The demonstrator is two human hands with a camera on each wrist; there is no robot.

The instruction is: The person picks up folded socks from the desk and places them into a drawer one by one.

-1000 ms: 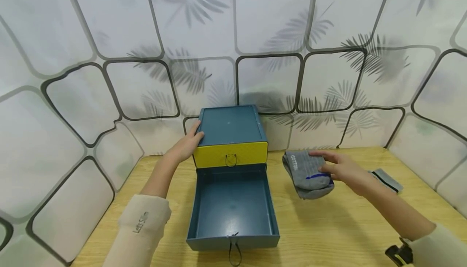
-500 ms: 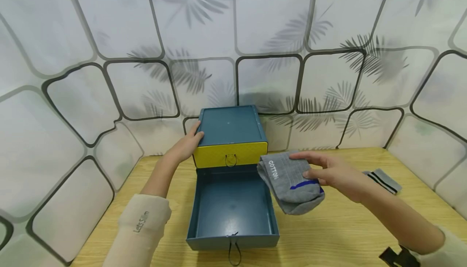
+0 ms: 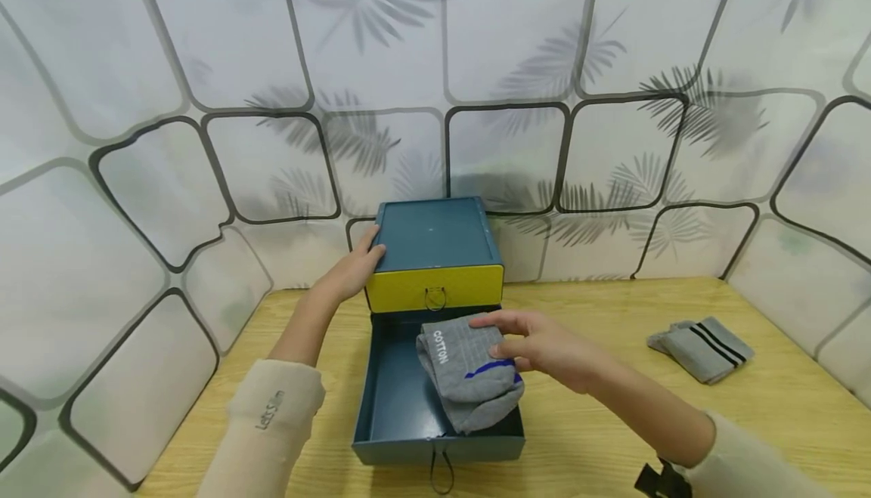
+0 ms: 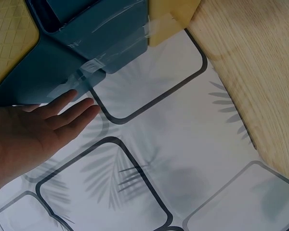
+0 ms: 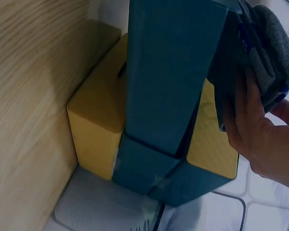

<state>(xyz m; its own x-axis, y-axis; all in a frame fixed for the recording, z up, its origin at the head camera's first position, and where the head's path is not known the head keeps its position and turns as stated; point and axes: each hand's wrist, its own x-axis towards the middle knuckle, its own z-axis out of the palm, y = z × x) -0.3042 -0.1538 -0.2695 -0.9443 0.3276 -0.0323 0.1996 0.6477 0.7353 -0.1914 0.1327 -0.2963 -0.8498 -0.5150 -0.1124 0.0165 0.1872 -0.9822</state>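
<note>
A small teal drawer box (image 3: 432,237) with a yellow front stands at the back of the wooden table (image 3: 612,422). Its lower drawer (image 3: 401,415) is pulled out toward me. My left hand (image 3: 354,271) rests flat against the box's left side, fingers straight (image 4: 62,115). My right hand (image 3: 537,343) pinches a folded grey sock (image 3: 466,377) marked COTTON, with a blue stripe, and holds it over the right half of the pulled-out drawer. In the right wrist view the same sock (image 5: 272,53) bulges above my fingers (image 5: 250,125) beside the box (image 5: 173,86).
A second folded grey sock (image 3: 704,347) with black stripes lies on the table at the right. Patterned white walls (image 3: 435,67) enclose the table at the back and both sides. A cord loop (image 3: 441,471) hangs from the drawer's front.
My right hand lifted the grey sock off the table and carried it left, from beside the box to over the pulled-out drawer. The left hand stayed on the box.
</note>
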